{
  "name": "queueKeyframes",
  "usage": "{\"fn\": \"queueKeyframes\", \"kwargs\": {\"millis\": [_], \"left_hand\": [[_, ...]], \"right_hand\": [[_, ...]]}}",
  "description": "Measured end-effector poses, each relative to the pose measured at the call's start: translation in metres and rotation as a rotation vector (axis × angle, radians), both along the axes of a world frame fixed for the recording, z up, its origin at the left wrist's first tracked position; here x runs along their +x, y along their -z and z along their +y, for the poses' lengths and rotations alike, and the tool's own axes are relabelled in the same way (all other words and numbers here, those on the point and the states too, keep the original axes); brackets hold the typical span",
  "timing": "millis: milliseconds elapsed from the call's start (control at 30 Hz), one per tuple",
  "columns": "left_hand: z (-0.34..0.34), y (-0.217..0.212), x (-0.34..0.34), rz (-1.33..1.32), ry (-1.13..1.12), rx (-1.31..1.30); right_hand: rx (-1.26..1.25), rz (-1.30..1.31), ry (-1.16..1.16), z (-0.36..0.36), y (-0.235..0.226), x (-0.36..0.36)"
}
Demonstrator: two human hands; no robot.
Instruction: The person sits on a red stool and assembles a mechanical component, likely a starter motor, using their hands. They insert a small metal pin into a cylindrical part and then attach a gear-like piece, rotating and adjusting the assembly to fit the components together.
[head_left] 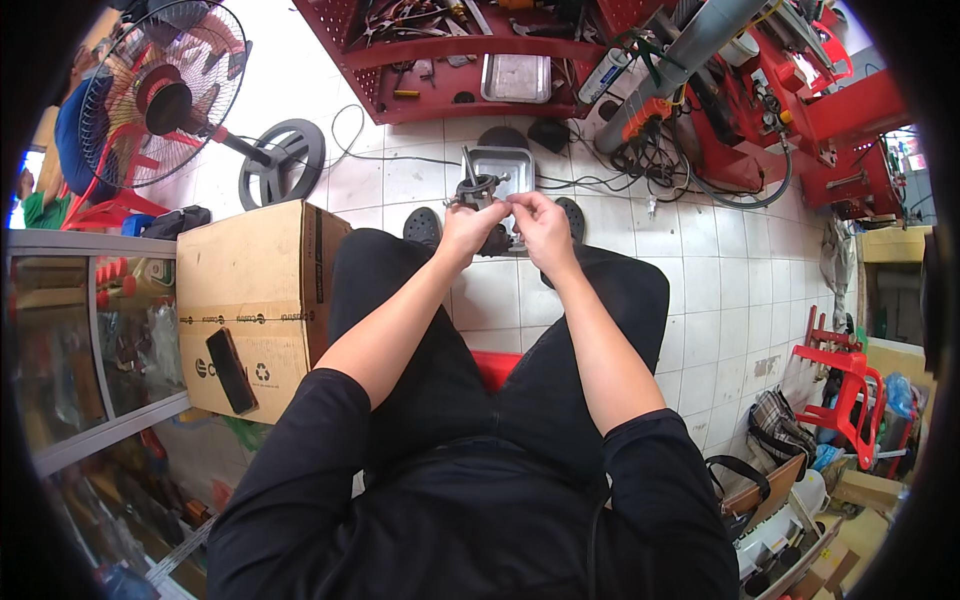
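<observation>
One view only, worn on the head, left of a side-by-side pair. Looks steeply down past chest and lap to the white tiled floor (pixel 720 280). Upright, not mirrored. Wide fisheye: straight lines bowed toward the rim, corners black. Forearms enter from the lower edge and meet near centre, left hand (pixel 468 230) and right hand (pixel 541 222) close to the lens. Farther off at top, red shelf (pixel 470 50) and fan (pixel 165 95); cardboard box (pixel 255 300) at left, red stool (pixel 845 375) at right. No second view to share ground with.
</observation>
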State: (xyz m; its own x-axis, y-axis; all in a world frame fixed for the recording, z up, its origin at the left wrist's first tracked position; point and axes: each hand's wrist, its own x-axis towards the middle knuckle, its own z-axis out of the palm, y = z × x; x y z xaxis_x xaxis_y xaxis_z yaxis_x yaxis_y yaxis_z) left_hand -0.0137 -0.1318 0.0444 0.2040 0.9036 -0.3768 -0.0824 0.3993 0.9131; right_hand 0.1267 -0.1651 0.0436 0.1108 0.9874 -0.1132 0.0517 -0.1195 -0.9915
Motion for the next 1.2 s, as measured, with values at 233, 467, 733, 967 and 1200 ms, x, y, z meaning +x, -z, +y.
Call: {"fn": "queueKeyframes", "kwargs": {"millis": [233, 467, 733, 967, 1200], "left_hand": [[0.001, -0.001, -0.001, -0.006, 0.030, 0.037], [-0.002, -0.003, 0.001, -0.081, -0.015, 0.057], [-0.002, -0.004, -0.001, -0.143, -0.002, 0.079], [0.000, -0.002, 0.000, -0.050, -0.040, 0.140], [0.001, -0.008, 0.001, 0.037, 0.047, 0.288]], "right_hand": [[0.029, 0.086, -0.014, 0.001, -0.007, 0.002], [0.051, 0.071, -0.041, 0.002, -0.012, 0.003], [0.008, 0.336, -0.089, 0.002, -0.009, 0.008], [0.014, 0.249, -0.021, 0.002, -0.011, 0.005], [0.114, -0.145, 0.011, -0.002, -0.019, 0.005]]}}
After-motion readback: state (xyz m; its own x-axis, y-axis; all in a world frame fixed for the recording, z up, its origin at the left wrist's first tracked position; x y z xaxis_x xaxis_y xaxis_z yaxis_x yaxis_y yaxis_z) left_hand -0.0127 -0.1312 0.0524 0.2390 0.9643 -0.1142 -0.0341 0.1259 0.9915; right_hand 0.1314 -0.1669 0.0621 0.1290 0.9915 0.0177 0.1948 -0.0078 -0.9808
